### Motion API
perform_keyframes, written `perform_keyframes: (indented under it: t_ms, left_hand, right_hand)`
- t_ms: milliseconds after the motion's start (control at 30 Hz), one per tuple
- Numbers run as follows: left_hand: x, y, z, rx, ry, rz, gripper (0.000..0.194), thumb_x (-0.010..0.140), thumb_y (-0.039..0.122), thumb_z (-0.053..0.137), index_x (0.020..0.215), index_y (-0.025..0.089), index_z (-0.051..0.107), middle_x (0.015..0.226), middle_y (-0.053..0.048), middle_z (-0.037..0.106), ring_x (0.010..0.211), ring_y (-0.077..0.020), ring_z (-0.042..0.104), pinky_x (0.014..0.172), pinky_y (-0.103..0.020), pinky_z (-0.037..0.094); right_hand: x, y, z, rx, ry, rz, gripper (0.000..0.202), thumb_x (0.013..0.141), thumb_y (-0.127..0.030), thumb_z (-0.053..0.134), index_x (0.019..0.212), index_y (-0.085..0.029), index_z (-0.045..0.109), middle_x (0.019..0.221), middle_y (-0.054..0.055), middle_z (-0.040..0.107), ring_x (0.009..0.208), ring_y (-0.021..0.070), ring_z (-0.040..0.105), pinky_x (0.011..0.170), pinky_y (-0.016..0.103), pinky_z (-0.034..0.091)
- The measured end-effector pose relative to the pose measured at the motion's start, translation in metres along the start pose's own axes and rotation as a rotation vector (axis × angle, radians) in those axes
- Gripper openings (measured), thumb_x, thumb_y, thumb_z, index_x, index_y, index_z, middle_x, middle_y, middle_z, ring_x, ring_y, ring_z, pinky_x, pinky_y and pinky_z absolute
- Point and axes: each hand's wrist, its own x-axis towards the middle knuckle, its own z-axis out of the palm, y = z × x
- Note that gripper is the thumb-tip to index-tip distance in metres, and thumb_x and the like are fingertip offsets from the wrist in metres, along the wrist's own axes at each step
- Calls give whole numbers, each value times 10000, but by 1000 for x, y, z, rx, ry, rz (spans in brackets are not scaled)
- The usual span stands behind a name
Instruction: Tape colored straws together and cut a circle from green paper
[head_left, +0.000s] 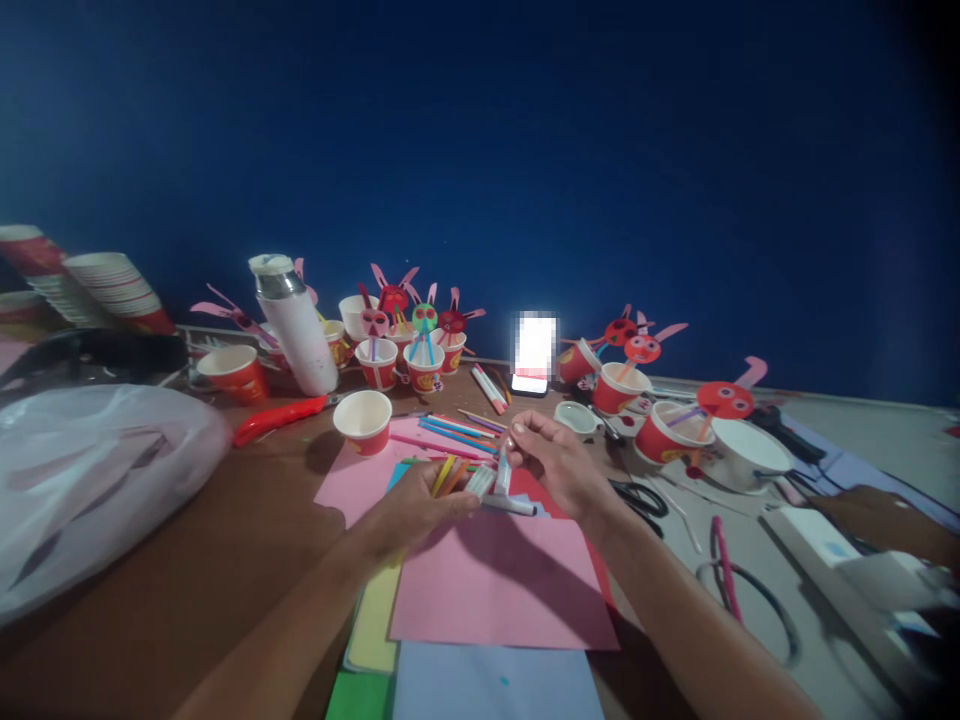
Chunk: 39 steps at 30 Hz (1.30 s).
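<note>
My left hand [416, 510] is closed around yellow and orange strips [445, 476]. At its thumb tip is a small whitish flat piece [480, 483], too blurred to name. My right hand [559, 460] is pinched on a small clear-white strip [504, 474] that hangs down close to the left thumb. Just below it, a white marker with a dark end [511, 505] lies on the paper. Both hands are above a pink sheet [502, 590], with coloured pencils or sticks [457, 432] behind them.
Paper cups with cut-paper animal faces [425, 370] line the back, beside a white flask [292, 325] and a lit phone [534, 350]. A plastic bag [105, 490] lies left. Black-handled scissors [641, 497], a power strip [832, 570] and another person's hand [877, 515] are right.
</note>
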Motion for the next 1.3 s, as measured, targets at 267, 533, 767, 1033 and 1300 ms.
perform_keyframes:
  t_ms: [267,533,767,1033,1300]
  left_hand:
    - [-2,9,2,122,-74,37,172,680,253,641,693,138,513,617,40,397,552,-70,320,498,-209,234]
    - [-3,9,8,68,-36,-59,149,678,220,655,710,141,532,608,45,409,523,-60,330,460,-197,216]
    - [-1,10,-2,68,15,-78,496,640,306,728,1083,146,574,727,13,530,549,-63,397,464,-186,263]
    - [-2,14,-5,120,100,11,381,717,390,655,988,127,606,514,80,382,423,-31,242,410,-184,200]
    - [-12,20,2,64,0,44,280,719,379,653,841,129,621,559,59,389,439,-27,247,402,-176,170]
  right_hand:
    - [4,-13,-20,76,36,-72,220,724,-328,683,689,-171,532,663,-27,510,548,68,445,521,208,350]
    - [2,-21,-25,66,-38,-40,209,743,-328,674,711,-175,536,664,-30,505,547,69,455,539,219,354]
    - [-4,-24,-23,-26,-190,4,204,784,-328,639,738,-173,515,677,-20,546,552,69,468,547,210,358]
    - [-11,-24,-10,-260,-367,30,215,789,-341,620,752,-142,550,652,0,572,560,77,490,551,214,393]
    - [-17,-20,-1,-444,-410,83,199,804,-339,602,763,-151,551,671,-13,574,573,72,505,525,187,382]
